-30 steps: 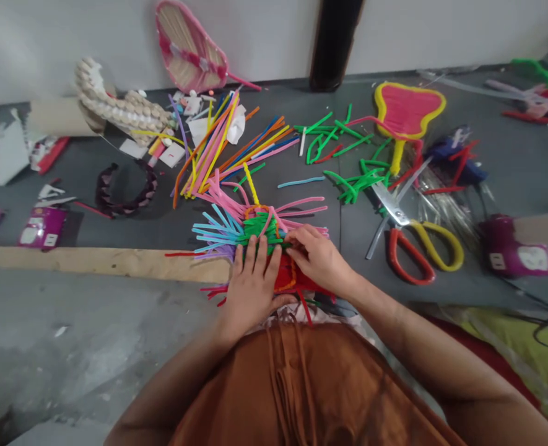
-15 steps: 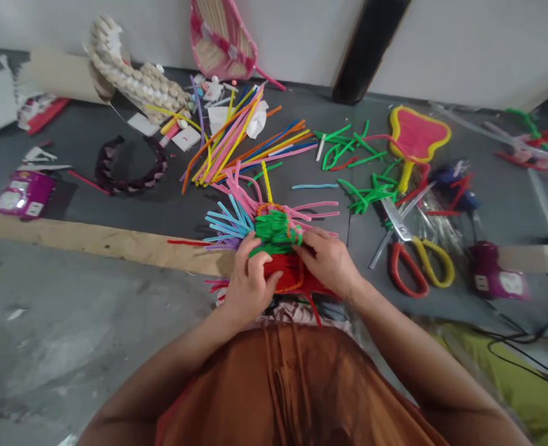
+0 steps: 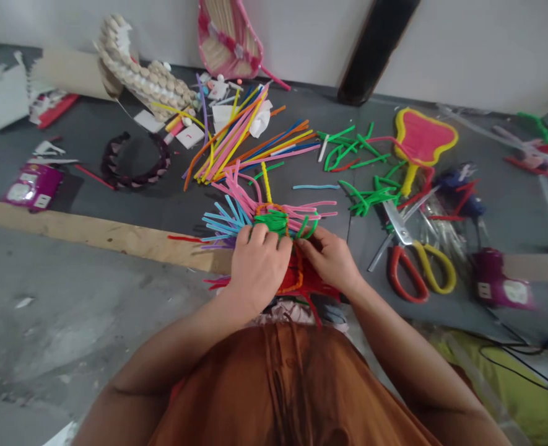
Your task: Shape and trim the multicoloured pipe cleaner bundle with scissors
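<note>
A woven piece of pipe cleaners (image 3: 264, 217) lies on the dark mat in front of me, with pink, blue, green and red ends sticking out. My left hand (image 3: 257, 266) is curled over it, fingers pressed on the green strands. My right hand (image 3: 332, 260) pinches green strands at the piece's right side. The red lower part (image 3: 301, 279) shows between my hands.
Loose pipe cleaners (image 3: 246, 133) fan out behind the piece. Green cut bits (image 3: 357, 186) and scissors (image 3: 408, 254) with red and yellow handles lie to the right. A pink fan (image 3: 420, 139), a glue gun (image 3: 501, 282), a dark headband (image 3: 134, 161) and a wooden plank (image 3: 97, 232) surround me.
My left hand has gone from lying flat on the piece to a curled grip on the green strands. My right hand shifted slightly, pinching green ends. The view tilted.
</note>
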Demonstrator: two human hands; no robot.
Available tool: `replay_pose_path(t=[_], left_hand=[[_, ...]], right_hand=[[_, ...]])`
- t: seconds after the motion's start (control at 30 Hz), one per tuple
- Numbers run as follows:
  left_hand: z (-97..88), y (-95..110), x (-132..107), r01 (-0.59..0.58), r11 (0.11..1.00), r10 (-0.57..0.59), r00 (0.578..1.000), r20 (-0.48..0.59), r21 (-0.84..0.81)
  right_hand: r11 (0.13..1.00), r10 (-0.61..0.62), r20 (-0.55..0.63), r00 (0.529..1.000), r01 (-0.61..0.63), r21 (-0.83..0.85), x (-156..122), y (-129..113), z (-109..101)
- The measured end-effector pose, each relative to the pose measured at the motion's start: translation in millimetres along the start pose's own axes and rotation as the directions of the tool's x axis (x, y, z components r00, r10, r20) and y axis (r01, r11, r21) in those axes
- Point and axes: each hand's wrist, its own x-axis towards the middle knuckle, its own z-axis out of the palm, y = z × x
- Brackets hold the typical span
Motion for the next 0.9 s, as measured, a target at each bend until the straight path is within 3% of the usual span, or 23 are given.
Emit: replay_pose_path(t=[0.2, 0.37, 0.7, 0.9], left_hand=[[24.0, -4.5, 9.4, -0.016, 0.996, 0.018, 1.000, 0.017, -0.083], [42.5, -10.0, 1.8, -0.021, 0.988, 0.009, 0.997, -0.080, -0.150], [45.6, -10.1, -2.1, 0.026, 0.967, -0.057, 0.991, -0.117, -0.252], [54.9, -13.4, -2.8, -0.001, 0.954, -0.044, 0.989, -0.144, -0.300]], right_hand=[[0.992, -0.019, 0.071, 0.997, 0.010, 0.123, -3.9, 0.0, 0.7], [0.997, -0.037, 0.069, 0.997, 0.041, -0.066, -3.2, -2.1, 6.5], [0.998, 0.058, 0.024, 0.998, -0.057, -0.035, -6.0, -8.5, 8.4], [0.997, 0.021, 0.053, 0.998, -0.017, -0.079, -5.7, -9.5, 7.5]])
